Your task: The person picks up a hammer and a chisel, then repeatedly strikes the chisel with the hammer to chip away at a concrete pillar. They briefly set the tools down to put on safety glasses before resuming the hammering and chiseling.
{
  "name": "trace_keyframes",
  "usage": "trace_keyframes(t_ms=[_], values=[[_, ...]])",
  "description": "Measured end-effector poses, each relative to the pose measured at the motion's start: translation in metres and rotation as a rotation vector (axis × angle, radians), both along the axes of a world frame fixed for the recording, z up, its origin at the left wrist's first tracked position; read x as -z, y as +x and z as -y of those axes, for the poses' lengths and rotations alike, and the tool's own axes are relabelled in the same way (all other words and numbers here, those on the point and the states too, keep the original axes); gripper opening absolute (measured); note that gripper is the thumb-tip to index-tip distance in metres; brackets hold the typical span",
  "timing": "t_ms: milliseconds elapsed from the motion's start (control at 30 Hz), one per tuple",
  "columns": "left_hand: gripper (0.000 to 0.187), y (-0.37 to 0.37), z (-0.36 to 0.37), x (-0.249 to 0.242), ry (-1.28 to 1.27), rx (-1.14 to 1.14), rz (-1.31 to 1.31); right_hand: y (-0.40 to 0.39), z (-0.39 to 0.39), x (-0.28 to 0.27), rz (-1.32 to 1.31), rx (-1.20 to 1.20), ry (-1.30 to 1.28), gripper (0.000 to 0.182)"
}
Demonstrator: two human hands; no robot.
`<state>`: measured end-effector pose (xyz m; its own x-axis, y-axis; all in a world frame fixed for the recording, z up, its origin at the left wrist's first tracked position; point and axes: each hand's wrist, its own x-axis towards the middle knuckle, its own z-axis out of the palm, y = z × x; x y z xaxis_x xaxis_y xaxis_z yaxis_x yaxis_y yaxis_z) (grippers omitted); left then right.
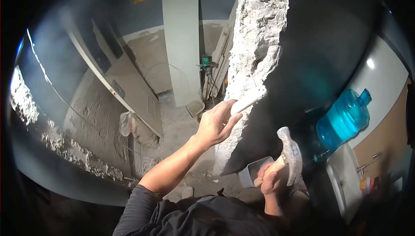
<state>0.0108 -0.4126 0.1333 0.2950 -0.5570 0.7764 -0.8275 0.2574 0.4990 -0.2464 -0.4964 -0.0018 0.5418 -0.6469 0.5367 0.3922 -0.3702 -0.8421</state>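
My left hand [216, 123] is closed around a pale, whitish rod-like piece [248, 101], whose far end touches the rough broken edge of a white wall [259, 33]. Lower and to the right, my right hand [270, 177] grips a claw hammer [292, 156] by its light wooden handle, close below the metal head. The hammer head points up and stands apart from the wall edge. Dark wall surface lies behind the hammer.
A blue water jug [343, 117] and a white sink [346, 171] are on the right. A grey bucket [250, 174] sits below my right hand. A pale panel [181, 46], a green power tool [207, 62] and a white door [129, 85] stand beyond.
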Motion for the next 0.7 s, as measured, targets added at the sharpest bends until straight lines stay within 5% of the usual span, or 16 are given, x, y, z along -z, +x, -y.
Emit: trace_keyframes(t_ms=[267, 500, 700], values=[[0.036, 0.030, -0.002, -0.004, 0.037, -0.078, 0.132, 0.004, -0.007, -0.001, -0.102, 0.066, 0.016, 0.070], [0.038, 0.075, -0.008, -0.022, 0.136, 0.138, 0.102, 0.063, -0.053, -0.016, 0.099, 0.193, 0.138, 0.060], [0.032, 0.095, 0.001, -0.019, 0.093, 0.305, 0.036, 0.088, -0.079, -0.040, 0.131, 0.294, -0.009, 0.049]])
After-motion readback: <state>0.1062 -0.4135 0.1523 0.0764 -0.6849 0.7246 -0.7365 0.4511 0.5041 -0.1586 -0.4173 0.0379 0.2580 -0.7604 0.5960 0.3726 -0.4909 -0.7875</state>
